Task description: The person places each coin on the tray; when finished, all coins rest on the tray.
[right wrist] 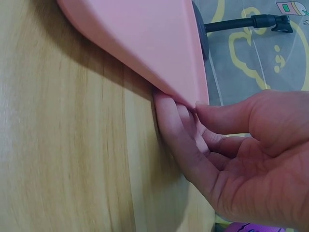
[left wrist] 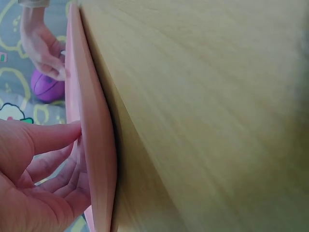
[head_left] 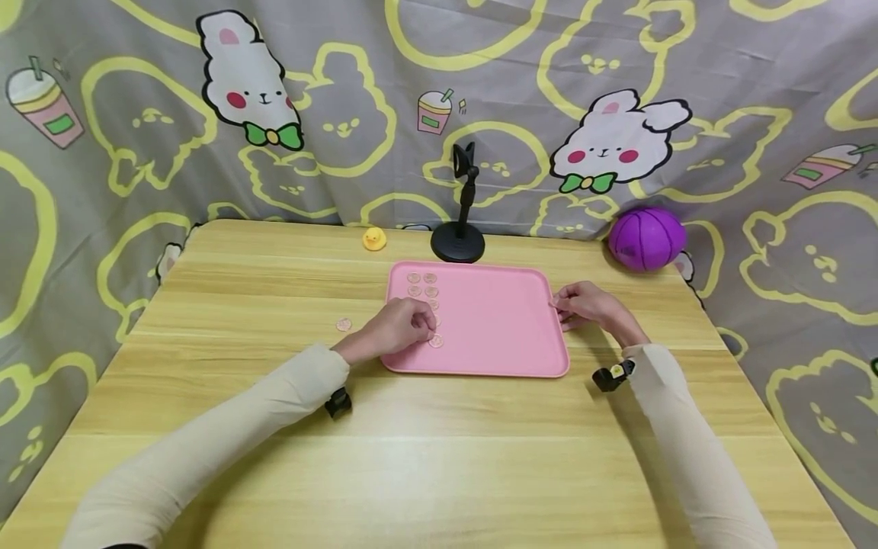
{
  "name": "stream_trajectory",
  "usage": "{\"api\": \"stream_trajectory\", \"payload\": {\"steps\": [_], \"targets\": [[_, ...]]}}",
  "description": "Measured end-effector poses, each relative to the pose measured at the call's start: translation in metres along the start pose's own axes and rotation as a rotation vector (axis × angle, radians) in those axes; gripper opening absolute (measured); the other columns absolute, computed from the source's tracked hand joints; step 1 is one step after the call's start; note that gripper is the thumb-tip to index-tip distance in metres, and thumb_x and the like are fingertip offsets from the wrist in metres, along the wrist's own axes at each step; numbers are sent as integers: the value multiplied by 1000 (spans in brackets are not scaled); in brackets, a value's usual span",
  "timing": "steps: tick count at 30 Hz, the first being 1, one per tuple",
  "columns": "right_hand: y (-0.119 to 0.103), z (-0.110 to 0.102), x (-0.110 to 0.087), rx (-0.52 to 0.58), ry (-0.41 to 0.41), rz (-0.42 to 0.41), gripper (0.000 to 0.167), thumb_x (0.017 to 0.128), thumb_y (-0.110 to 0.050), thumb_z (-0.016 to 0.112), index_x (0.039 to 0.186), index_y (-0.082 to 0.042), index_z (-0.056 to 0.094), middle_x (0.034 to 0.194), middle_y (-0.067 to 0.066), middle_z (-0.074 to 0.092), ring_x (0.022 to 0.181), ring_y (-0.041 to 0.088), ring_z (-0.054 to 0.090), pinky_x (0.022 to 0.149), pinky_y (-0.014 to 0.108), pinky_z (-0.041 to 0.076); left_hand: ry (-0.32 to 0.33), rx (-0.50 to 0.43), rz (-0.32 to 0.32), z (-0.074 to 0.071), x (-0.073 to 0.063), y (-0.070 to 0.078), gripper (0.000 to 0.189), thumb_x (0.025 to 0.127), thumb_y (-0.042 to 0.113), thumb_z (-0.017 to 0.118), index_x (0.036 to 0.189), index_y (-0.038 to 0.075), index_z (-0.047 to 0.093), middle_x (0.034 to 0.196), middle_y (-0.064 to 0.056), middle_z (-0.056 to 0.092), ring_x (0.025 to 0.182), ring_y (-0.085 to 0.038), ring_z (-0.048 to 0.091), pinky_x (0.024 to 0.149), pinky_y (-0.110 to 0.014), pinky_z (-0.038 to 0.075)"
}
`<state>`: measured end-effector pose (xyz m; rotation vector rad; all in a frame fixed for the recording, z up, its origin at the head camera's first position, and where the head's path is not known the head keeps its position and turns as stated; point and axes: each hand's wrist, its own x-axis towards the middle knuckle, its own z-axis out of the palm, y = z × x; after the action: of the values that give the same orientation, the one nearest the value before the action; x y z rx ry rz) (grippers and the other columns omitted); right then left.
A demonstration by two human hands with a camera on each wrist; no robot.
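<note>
A pink tray [head_left: 494, 320] lies on the table, with several small coin-like discs [head_left: 414, 291] lined up along its left side. Over that side is my left hand [head_left: 405, 324], fingers bent and the tips at the edge of the nearest disc [head_left: 436, 341]. The tray's rim hides these fingertips in the left wrist view, so whether they pinch the disc is unclear. My right hand [head_left: 583, 303] grips the tray's right edge; in the right wrist view its thumb [right wrist: 222, 116] is on the rim and fingers are beneath. Another disc [head_left: 344, 325] lies on the table left of the tray.
Behind the tray stands a black clip stand [head_left: 459, 240]. A yellow rubber duck [head_left: 373, 239] sits to its left and a purple ball [head_left: 647, 239] at the back right. A patterned curtain [head_left: 343, 152] hangs behind the wooden table [head_left: 425, 465].
</note>
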<state>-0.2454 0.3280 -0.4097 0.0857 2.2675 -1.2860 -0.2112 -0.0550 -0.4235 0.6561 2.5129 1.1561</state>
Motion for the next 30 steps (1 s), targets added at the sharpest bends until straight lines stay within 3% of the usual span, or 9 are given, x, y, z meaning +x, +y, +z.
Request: {"api": "stream_trajectory", "payload": {"steps": [9, 14, 18, 23, 30], "targets": [[-3, 1, 0, 23, -4, 0, 23, 108, -3, 51, 120, 17, 52, 86, 4, 65, 76, 9, 65, 74, 28, 63, 4, -10, 50, -5, -2, -4, 4, 93, 1, 72, 97, 1, 74, 90, -6, 71, 83, -16, 62, 75, -25, 51], [-3, 2, -1, 23, 1, -8, 23, 108, -3, 52, 118, 17, 53, 85, 4, 65, 75, 10, 65, 74, 28, 63, 70, -58, 114, -14, -7, -12, 5, 96, 0, 70, 99, 2, 73, 93, -9, 72, 84, -18, 64, 75, -29, 54], [-2, 3, -1, 27, 5, -17, 22, 108, -3, 52, 117, 17, 53, 84, 4, 66, 74, 10, 66, 73, 28, 63, 142, -100, 127, -30, -11, -19, 9, 97, -3, 68, 105, -1, 72, 99, -14, 73, 88, -24, 67, 77, -34, 58], [1, 4, 1, 31, 1, -21, 21, 108, -3, 52, 115, 16, 54, 84, 4, 65, 74, 10, 65, 73, 28, 63, 192, -69, 96, -53, -17, -28, 11, 98, 0, 68, 109, -1, 71, 103, -14, 73, 93, -27, 67, 84, -38, 57], [0, 2, 0, 6, 0, -18, 27, 109, -4, 51, 121, 20, 53, 89, 6, 68, 75, 11, 68, 77, 30, 63, 160, -28, 12, -78, -35, -46, 18, 100, 6, 70, 116, -2, 68, 106, -16, 70, 96, -29, 67, 79, -37, 58]]}}
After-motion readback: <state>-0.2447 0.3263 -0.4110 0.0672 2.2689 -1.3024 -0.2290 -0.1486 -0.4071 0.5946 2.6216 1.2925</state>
